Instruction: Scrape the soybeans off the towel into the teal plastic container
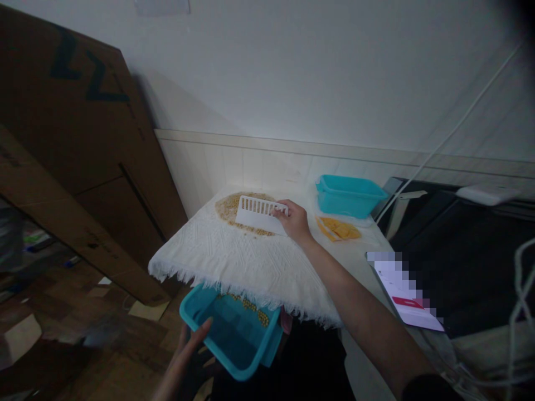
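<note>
Grains (225,209), small and yellowish, lie in a loose patch on the far part of a white fringed cloth (234,256) spread over a bench (355,262). A white slotted scraper (257,220) stands among them; pressed hard or at a slant, it could probably let some slip past its ends or through its slots, or drag the cloth into folds. The cloth's near edge overhangs the far side of a teal bin (234,334), so grains might snag in the fringe, and any leaving the edge to the left of the bin could drop to the wooden floor (142,340). The bin could also tip and spill the few grains along its far inner side if its hold were to slip. The right hand (295,220) is closed on the scraper's right end, with the patch just beside it, mostly to the left. The left hand (194,342), low at near left, has its thumb over the bin's left rim; its fingers are in shadow, so how firmly they grip cannot be told. The patch lies well apart from that hand, farther off, with cloth between. At far right sit a second teal bin (351,197) and, just nearer, an orange-yellow packet (338,228).
</note>
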{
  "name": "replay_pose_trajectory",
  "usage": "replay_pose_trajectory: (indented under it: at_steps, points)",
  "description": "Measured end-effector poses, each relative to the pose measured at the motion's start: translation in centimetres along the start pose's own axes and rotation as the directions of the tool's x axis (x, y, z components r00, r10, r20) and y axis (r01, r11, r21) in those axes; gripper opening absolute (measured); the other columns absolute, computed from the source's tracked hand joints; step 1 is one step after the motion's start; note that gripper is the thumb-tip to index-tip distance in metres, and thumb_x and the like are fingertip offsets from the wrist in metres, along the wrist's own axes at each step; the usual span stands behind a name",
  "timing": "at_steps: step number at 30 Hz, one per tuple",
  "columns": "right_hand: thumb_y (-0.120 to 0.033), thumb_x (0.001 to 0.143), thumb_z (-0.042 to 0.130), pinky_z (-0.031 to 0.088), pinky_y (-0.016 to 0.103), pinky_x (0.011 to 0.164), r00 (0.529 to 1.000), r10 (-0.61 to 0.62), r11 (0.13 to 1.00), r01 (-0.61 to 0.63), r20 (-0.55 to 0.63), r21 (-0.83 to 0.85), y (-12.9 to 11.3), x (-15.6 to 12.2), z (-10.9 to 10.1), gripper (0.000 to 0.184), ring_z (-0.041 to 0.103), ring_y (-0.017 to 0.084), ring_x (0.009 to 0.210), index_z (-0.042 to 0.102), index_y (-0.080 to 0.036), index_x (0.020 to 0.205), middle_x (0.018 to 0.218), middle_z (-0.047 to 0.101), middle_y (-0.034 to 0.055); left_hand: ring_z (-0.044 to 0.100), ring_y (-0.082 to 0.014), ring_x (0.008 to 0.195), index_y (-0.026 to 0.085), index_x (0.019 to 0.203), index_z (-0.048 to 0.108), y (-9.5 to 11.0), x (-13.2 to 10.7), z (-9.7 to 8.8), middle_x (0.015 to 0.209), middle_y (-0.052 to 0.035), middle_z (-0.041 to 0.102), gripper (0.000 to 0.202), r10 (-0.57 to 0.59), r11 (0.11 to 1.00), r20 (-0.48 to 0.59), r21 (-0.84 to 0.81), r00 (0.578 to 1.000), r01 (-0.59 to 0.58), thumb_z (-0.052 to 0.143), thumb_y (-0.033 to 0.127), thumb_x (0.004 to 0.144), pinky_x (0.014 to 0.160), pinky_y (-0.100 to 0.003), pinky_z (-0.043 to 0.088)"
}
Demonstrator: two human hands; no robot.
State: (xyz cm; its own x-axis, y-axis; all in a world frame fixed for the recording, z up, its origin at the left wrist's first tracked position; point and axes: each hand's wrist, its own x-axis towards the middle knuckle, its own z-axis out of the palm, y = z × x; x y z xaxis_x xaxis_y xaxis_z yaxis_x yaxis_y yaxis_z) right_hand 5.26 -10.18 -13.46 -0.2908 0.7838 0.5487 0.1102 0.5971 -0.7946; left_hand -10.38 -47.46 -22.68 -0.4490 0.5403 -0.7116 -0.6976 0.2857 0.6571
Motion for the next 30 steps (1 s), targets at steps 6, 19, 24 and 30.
replay_pose_trajectory:
  at_steps: [6,19,24,30]
  points:
    - [-0.052,0.082,0.086,0.06,0.037,0.076,0.999,-0.013,1.0,0.014,0.037,-0.003,-1.1,-0.5,0.1,0.032,0.074,0.026,0.077,0.084,-0.026,0.101,0.088,0.084,0.0031,0.077,-0.0513,0.136,0.045,0.177,0.036,-0.1,-0.4,0.3,0.169,-0.0225,0.064,0.121,-0.019,1.0,0.006,-0.002,1.0,0.019,0.104,0.05,0.077,0.11,-0.068,0.064]
    - [-0.066,0.072,0.093,0.057,0.034,0.065,0.992,0.075,0.992,-0.085,0.104,0.091,-1.7,-1.2,0.8,0.05,0.069,0.024,0.068,0.085,-0.025,0.1,0.081,0.079,0.0025,0.08,-0.0495,0.131,0.036,0.178,0.034,0.2,-0.9,0.8,0.164,-0.0267,0.068,0.12,-0.008,1.0,0.013,-0.017,1.0,0.008,0.103,0.046,0.081,0.108,-0.063,0.067]
    - [-0.063,0.072,0.094,0.061,0.036,0.067,0.993,0.077,0.988,-0.088,0.085,0.125,-1.6,-1.1,0.8,0.05,0.074,0.026,0.075,0.085,-0.024,0.102,0.084,0.082,0.004,0.081,-0.0491,0.128,0.038,0.182,0.026,-0.1,-1.2,1.1,0.156,-0.0247,0.074,0.126,0.024,0.999,0.037,-0.042,0.999,-0.023,0.102,0.046,0.081,0.109,-0.067,0.065]
    - [-0.062,0.067,0.095,0.058,0.034,0.063,0.985,0.112,0.978,-0.133,0.132,0.164,-1.7,-1.2,1.0,0.048,0.074,0.026,0.071,0.084,-0.025,0.096,0.08,0.081,0.0031,0.082,-0.0475,0.126,0.041,0.181,0.029,-0.2,-1.2,1.3,0.152,-0.0204,0.078,0.119,0.026,0.999,0.007,-0.027,1.0,-0.025,0.099,0.043,0.084,0.107,-0.065,0.067]
